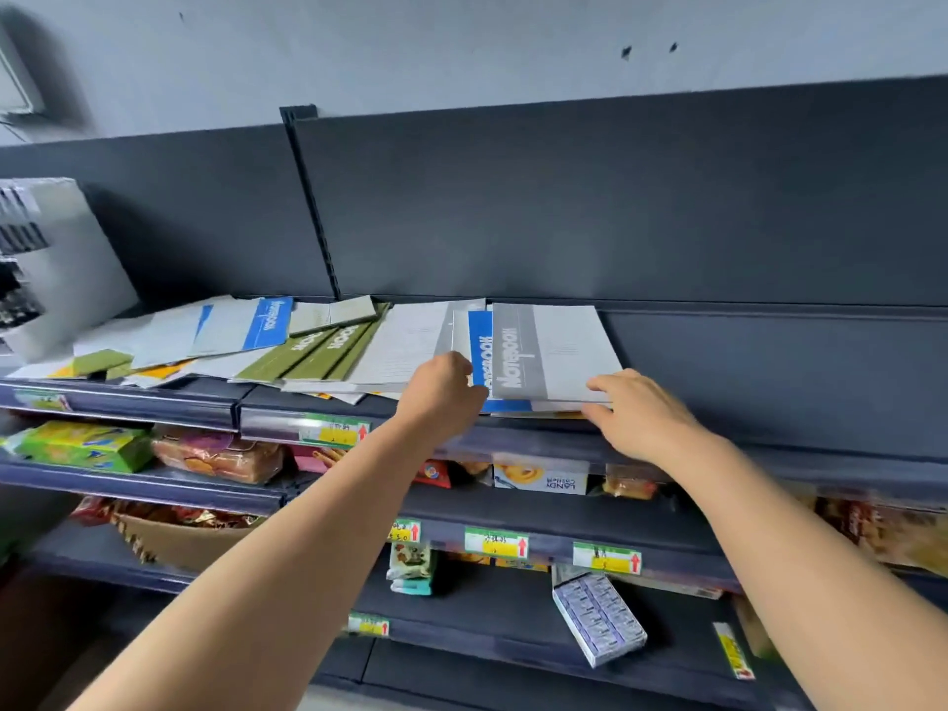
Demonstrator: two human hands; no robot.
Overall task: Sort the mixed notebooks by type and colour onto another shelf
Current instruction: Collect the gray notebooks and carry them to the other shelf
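Grey notebook [559, 351] over blue notebook [480, 348], both printed "Notebook"; I see right hand [638, 415] pinching the grey corner, left hand [441, 390] curled, grip unclear.

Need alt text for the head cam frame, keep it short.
A person's right hand pinches the grey notebook atop a pile on the top shelf; the left hand is curled at the blue notebook beneath it. Green notebooks lie scattered leftward, snacks on shelves below.
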